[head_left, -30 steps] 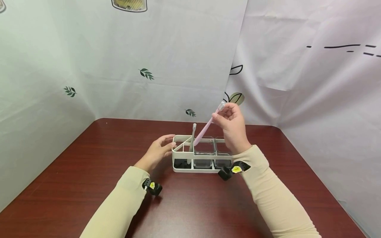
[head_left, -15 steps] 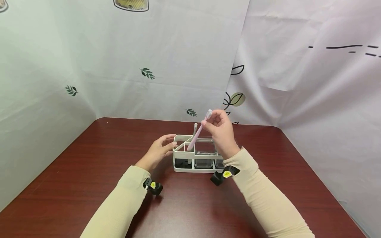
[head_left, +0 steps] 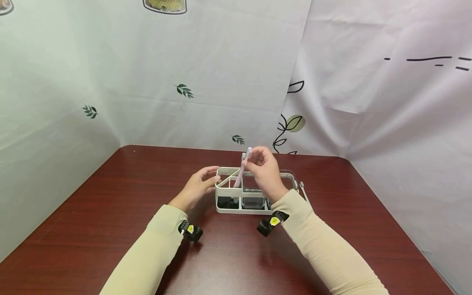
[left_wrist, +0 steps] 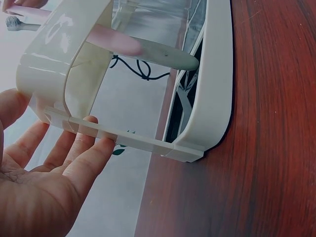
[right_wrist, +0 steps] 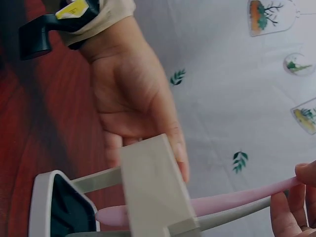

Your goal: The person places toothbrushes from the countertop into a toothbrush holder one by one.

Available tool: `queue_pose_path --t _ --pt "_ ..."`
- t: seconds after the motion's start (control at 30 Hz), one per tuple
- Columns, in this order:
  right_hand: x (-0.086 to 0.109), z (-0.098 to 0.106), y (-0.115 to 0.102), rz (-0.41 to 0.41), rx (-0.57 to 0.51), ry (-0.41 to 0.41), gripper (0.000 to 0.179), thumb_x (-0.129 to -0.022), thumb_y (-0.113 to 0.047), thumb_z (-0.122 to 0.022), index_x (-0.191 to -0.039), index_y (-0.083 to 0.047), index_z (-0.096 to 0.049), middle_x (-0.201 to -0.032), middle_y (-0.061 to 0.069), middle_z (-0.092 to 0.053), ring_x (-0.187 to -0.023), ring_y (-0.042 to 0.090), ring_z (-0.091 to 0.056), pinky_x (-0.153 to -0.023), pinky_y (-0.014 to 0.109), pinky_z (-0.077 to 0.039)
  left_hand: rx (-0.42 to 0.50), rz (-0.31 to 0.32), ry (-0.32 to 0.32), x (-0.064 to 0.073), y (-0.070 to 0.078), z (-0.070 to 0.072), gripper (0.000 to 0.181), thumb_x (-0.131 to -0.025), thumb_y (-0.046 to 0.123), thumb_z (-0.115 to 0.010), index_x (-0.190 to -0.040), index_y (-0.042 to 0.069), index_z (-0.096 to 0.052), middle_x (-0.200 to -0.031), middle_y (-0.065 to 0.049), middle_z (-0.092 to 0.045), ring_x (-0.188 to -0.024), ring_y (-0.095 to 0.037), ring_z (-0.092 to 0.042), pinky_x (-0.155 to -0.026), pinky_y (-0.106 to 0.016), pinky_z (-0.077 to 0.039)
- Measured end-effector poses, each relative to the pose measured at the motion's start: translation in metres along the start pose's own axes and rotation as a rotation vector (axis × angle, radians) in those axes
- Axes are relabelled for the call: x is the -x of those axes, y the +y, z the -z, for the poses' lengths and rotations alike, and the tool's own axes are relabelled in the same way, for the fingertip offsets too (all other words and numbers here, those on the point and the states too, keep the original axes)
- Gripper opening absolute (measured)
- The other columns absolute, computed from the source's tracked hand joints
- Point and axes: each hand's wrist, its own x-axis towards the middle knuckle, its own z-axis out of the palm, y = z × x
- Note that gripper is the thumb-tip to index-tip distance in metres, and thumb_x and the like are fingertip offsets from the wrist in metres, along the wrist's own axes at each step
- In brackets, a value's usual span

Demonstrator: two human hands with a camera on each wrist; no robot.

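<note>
My right hand [head_left: 266, 170] pinches a pink toothbrush [head_left: 239, 177] near its clear-capped head. The brush slants down, its handle end inside the left section of a white toothbrush holder [head_left: 230, 191]. A grey toothbrush [head_left: 243, 156] stands in that same section; in the left wrist view the pink handle [left_wrist: 116, 42] lies close beside the grey handle [left_wrist: 173, 57], which reaches the dark base. My left hand [head_left: 195, 188] grips the holder's left end, thumb toward the front and fingers behind. The right wrist view shows the left hand [right_wrist: 133, 94] behind the end panel.
Clear square cups [head_left: 252, 202] sit in the holder's middle and right sections, partly hidden by my right hand. Another toothbrush [head_left: 302, 186] lies right of the holder, mostly behind my sleeve. A printed white cloth [head_left: 206, 61] hangs behind the red-brown table [head_left: 158, 172].
My right hand has moved left and down, bringing the pink toothbrush from above the middle cup into the left section. The toothbrush at right has come into sight. My left hand stays put.
</note>
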Motion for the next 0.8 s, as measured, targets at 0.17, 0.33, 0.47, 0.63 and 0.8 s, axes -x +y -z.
queue_pose_path --t 0.17,0.33,0.47,0.63,0.8 --pt "0.002 -0.003 0.007 0.001 0.048 -0.010 0.026 -0.082 0.014 -0.064 -0.099 -0.001 -0.051 -0.091 0.001 -0.056 -0.088 0.011 -0.057 -0.073 0.019 -0.052 -0.004 -0.004 0.004 0.000 0.000 0.000 0.046 -0.097 0.009 -0.056 -0.141 0.001 -0.042 -0.141 -0.023 -0.043 -0.117 -0.032 -0.055 -0.098 -0.044 -0.048" --pt "0.003 -0.004 0.013 0.002 0.072 -0.008 0.026 -0.082 0.015 -0.065 -0.098 -0.001 -0.051 -0.092 0.002 -0.057 -0.091 0.014 -0.058 -0.075 0.019 -0.051 -0.008 0.003 0.006 0.000 0.000 0.000 0.046 -0.097 0.008 -0.056 -0.140 0.002 -0.043 -0.141 -0.021 -0.044 -0.116 -0.033 -0.056 -0.098 -0.044 -0.049" --pt "0.003 -0.004 0.015 -0.037 0.084 0.007 0.026 -0.082 0.014 -0.065 -0.098 -0.001 -0.051 -0.092 0.003 -0.057 -0.091 0.013 -0.058 -0.074 0.019 -0.051 -0.011 0.008 0.006 0.001 0.001 0.000 0.046 -0.097 0.008 -0.057 -0.141 0.002 -0.043 -0.142 -0.021 -0.044 -0.118 -0.034 -0.055 -0.098 -0.044 -0.048" --pt "0.004 -0.005 0.018 -0.079 0.092 0.020 0.026 -0.081 0.015 -0.064 -0.097 -0.001 -0.052 -0.092 0.004 -0.057 -0.088 0.014 -0.058 -0.072 0.019 -0.051 -0.009 0.010 0.006 0.000 0.000 0.001 0.046 -0.098 0.010 -0.056 -0.141 0.002 -0.042 -0.142 -0.022 -0.042 -0.121 -0.035 -0.053 -0.099 -0.045 -0.047" --pt "0.005 -0.005 0.022 -0.094 0.095 0.027 0.025 -0.081 0.015 -0.063 -0.096 -0.001 -0.052 -0.089 0.004 -0.058 -0.088 0.019 -0.060 -0.071 0.020 -0.051 -0.008 -0.002 0.000 0.000 0.000 0.000 0.047 -0.098 0.009 -0.055 -0.142 0.000 -0.041 -0.143 -0.024 -0.042 -0.121 -0.036 -0.052 -0.100 -0.046 -0.046"
